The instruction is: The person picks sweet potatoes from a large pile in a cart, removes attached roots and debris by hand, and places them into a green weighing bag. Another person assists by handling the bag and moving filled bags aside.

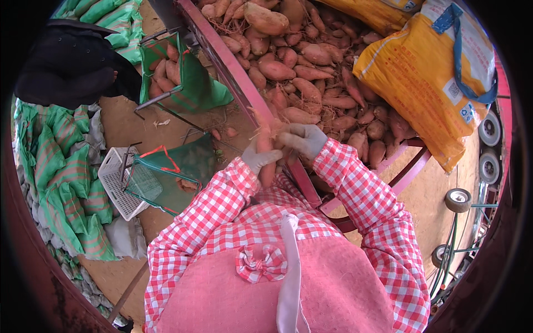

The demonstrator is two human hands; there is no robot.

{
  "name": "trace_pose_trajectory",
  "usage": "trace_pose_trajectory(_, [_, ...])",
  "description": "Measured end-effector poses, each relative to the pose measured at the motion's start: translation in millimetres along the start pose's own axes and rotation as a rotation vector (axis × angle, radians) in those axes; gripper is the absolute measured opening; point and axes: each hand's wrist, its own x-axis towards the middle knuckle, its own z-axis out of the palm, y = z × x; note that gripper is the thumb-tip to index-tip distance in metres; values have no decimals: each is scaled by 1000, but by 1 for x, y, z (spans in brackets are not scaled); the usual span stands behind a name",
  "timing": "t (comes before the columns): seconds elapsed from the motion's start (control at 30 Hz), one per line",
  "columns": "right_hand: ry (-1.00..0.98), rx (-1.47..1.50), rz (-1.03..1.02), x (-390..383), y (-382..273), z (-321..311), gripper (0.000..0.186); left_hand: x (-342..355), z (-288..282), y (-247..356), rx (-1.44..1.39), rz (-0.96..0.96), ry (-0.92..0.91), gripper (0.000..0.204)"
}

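Note:
A long sweet potato (265,139) with thin roots stands nearly upright in my gloved left hand (259,159), whose fingers wrap round its middle. My gloved right hand (304,140) is right beside it, fingers curled in toward the rooty side of the sweet potato. What those fingertips pinch is hidden. Both hands are over the pink metal rail (261,111) of a bin. Beyond the rail lies a large heap of sweet potatoes (311,72), some with stringy roots.
Left of me, a green mesh bag (186,161) hangs open on a frame beside a white crate (114,180). A green bag (194,91) holds sweet potatoes near a dark-clothed person (72,66). Filled green sacks (66,172) pile far left. A yellow sack (413,83) lies over the heap.

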Motion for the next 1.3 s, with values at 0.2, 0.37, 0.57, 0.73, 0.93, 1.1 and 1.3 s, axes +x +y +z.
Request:
trace_pose_trajectory(0.2, [80,-117,-178,1,-9,-24,38,-8,-5,-2,-278,-206,-73,47])
trace_pose_trajectory(0.37, [89,-181,-89,-2,-2,-35,42,-11,8,4,-559,-106,52,60])
trace_pose_trajectory(0.57, [-342,-933,-64,-13,15,-46,54,-21,-36,23,-607,158,-14,60])
trace_pose_trajectory(0.73, [380,-1269,59,-27,-1,-150,46,-111,-160,21,-431,473,299,52])
trace_pose_trajectory(0.93, [-270,-1709,231,-10,35,-142,53,-214,-289,-26,-280,177,1272,53])
trace_pose_trajectory(1.1, [-357,-1817,490,1,89,-101,45,-209,-315,-62,-297,115,894,48])
trace_pose_trajectory(1.3, [-177,-1678,638,13,113,-97,38,-132,-227,-58,-170,155,859,60])
